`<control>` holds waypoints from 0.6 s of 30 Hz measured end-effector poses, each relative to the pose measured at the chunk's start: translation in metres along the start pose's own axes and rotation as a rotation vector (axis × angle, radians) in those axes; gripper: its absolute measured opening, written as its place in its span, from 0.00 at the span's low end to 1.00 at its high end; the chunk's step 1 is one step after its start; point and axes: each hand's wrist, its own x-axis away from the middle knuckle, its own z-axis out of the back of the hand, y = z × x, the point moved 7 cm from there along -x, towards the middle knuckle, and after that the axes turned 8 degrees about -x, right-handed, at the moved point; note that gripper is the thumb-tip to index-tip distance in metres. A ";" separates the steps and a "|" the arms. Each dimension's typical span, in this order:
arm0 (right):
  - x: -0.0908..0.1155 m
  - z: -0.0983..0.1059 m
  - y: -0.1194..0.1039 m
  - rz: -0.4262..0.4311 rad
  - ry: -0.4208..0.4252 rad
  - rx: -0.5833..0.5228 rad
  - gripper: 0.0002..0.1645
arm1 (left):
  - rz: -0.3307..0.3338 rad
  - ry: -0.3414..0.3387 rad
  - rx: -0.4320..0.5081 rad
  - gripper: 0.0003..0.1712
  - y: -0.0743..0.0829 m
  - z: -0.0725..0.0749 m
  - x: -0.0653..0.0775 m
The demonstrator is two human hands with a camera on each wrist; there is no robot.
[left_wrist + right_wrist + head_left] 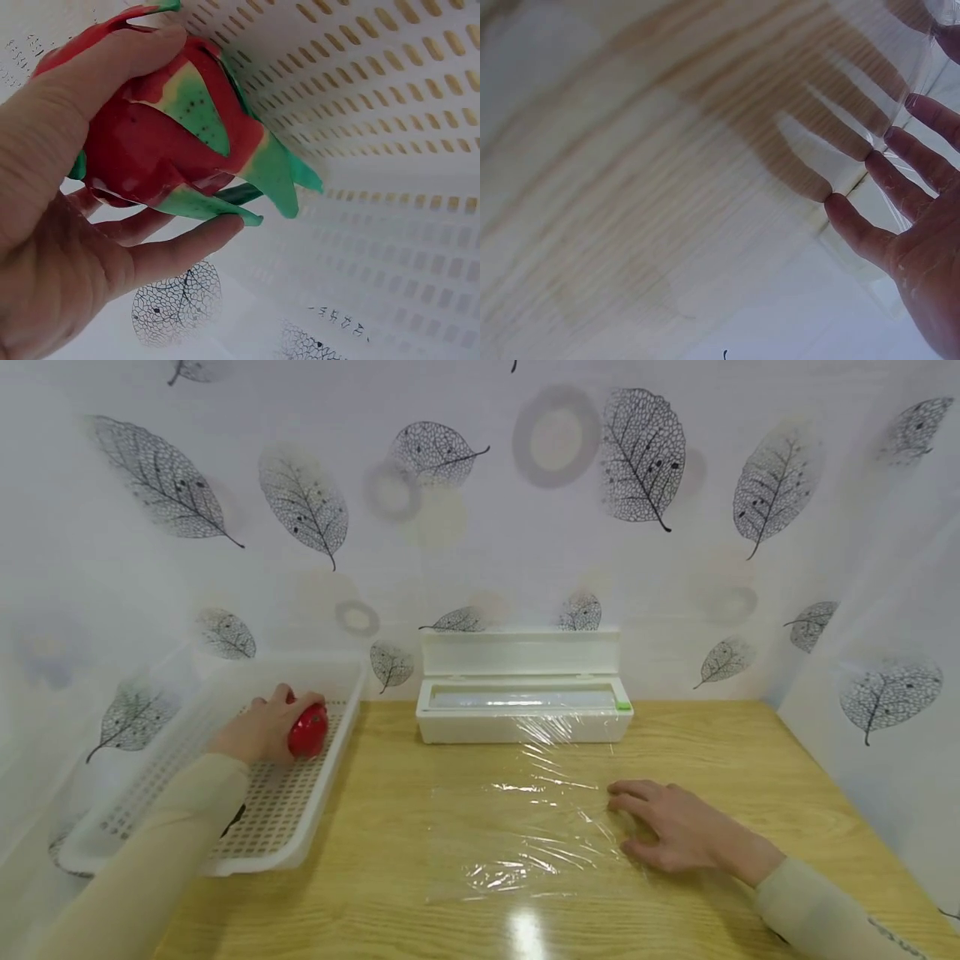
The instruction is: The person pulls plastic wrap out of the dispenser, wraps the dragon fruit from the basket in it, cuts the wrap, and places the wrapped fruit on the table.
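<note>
My left hand [264, 723] grips a red dragon fruit [308, 732] inside the white perforated basket [313, 827]. In the left wrist view the thumb lies over the dragon fruit [142, 142], whose green-tipped scales point towards the basket's slotted wall. My right hand [678, 827] rests with its fingertips on the table at the right edge of a sheet of cling film [525, 827]. The right wrist view has its fingers spread, their tips touching the wood. The film runs out over the table from a white dispenser box [525, 727] with its lid raised.
A wooden table [375, 910] carries everything. Behind it and at both sides hangs a pale curtain [480, 552] with leaf prints. A small green piece [623, 706] sits on the box's right front corner. The basket stands at the table's left.
</note>
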 end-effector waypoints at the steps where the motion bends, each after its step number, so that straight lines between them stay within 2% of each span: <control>1: 0.000 0.000 0.000 0.000 0.002 0.001 0.28 | -0.002 0.010 -0.014 0.55 0.000 0.000 0.000; 4: 0.001 0.000 0.000 0.002 0.009 0.005 0.28 | -0.014 0.054 -0.066 0.51 0.003 0.003 0.000; 9: 0.001 0.000 0.000 0.001 0.010 0.006 0.28 | -0.026 0.103 -0.126 0.51 0.005 0.007 0.000; 13: 0.001 -0.001 0.001 -0.003 0.007 0.007 0.28 | -0.026 0.114 -0.147 0.51 0.004 0.008 -0.001; 18: 0.001 -0.001 0.001 -0.006 0.006 -0.005 0.28 | 0.005 0.120 -0.172 0.50 0.003 0.008 0.000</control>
